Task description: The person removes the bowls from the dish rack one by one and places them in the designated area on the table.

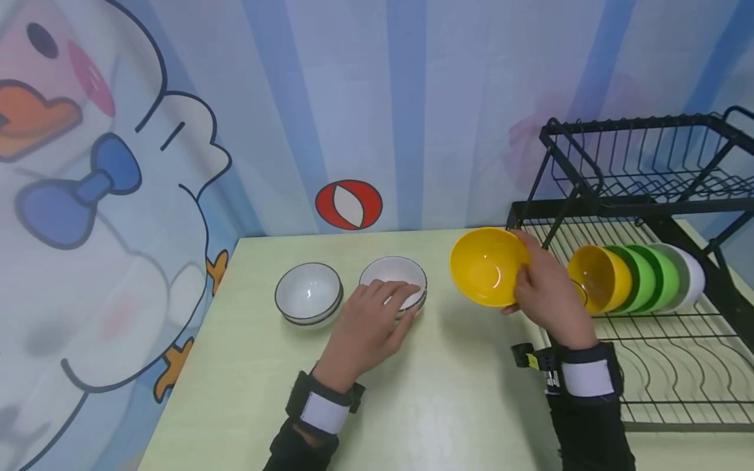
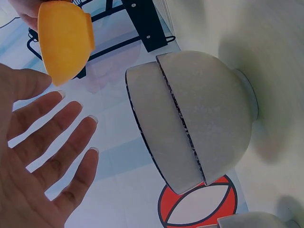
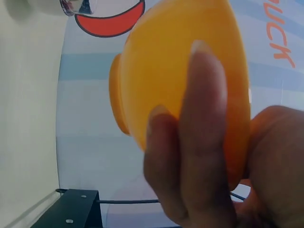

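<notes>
My right hand (image 1: pixel 550 291) grips a yellow bowl (image 1: pixel 485 267) by its right rim, thumb and fingers on opposite sides of the wall. The bowl is held above the table, its inside tilted toward me. In the right wrist view, fingers (image 3: pixel 204 109) lie along the bowl's outer side. My left hand (image 1: pixel 371 320) hovers beside a stack of two white bowls (image 2: pixel 199 118) with dark rims. Its fingers are spread and loosely extended, apart from the bowls in the left wrist view, and hold nothing. Left of it stands another white bowl stack (image 1: pixel 309 292).
A black two-tier dish rack (image 1: pixel 648 203) stands at the right. On its lower tier, a yellow bowl (image 1: pixel 597 280), green bowls (image 1: pixel 660 278) and a white bowl (image 1: pixel 689 275) stand on edge in a row. Behind the table (image 1: pixel 436 405) hangs a blue striped backdrop (image 1: pixel 459 111).
</notes>
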{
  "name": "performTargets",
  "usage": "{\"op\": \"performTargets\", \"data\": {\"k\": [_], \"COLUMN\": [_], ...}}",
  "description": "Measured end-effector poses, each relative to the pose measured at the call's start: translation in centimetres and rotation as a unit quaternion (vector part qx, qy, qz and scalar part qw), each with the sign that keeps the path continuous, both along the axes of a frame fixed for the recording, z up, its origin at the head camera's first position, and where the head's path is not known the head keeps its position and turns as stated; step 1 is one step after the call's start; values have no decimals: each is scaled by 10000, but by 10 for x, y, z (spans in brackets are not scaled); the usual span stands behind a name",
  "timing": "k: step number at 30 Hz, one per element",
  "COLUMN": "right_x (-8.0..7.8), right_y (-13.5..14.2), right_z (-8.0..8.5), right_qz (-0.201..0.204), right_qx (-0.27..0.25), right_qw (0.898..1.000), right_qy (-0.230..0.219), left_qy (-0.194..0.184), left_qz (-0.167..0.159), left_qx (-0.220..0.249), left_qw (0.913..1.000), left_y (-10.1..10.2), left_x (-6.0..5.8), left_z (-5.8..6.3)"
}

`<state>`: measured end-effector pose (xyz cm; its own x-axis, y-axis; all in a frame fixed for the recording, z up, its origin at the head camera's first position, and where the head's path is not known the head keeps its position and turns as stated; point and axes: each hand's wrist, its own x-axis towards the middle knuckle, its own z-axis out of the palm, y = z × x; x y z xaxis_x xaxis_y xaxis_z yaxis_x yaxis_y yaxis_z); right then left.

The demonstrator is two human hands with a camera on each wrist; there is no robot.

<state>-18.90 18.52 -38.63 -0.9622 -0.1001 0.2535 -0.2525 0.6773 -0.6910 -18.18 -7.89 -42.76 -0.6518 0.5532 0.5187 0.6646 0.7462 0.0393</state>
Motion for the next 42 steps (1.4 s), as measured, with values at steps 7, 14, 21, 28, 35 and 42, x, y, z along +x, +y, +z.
{"op": "performTargets", "data": {"k": [7,14,21,28,35,42], "right_x": [-1,-7,-11,-15,-16,-17], "right_y": [-9,-13,-14,-14,-14,-13], "right_z": [-3,-11,-18,-23,-27,-31], "right_qz": [-234,-195,1,58,160,291], "right_qx": [259,262,62,132,278,446], "right_qw": [9994,9990,9987,9975,9968,9950], "right_qy": [-42,-293,-496,-686,-733,-843], "left_qy": [-26,-172,-66,-47,12,35], "left_qz": [82,146,199,247,312,319], "left_qx": [-22,-27,117,341,455,575], "left_qw": [10000,9997,9997,9991,9985,9978], "left_y": [-2,-6,-12,-18,-27,-33], "left_x": [-1,-2,-3,-5,-7,-6], "left_z": [0,2,4,7,11,14]}}
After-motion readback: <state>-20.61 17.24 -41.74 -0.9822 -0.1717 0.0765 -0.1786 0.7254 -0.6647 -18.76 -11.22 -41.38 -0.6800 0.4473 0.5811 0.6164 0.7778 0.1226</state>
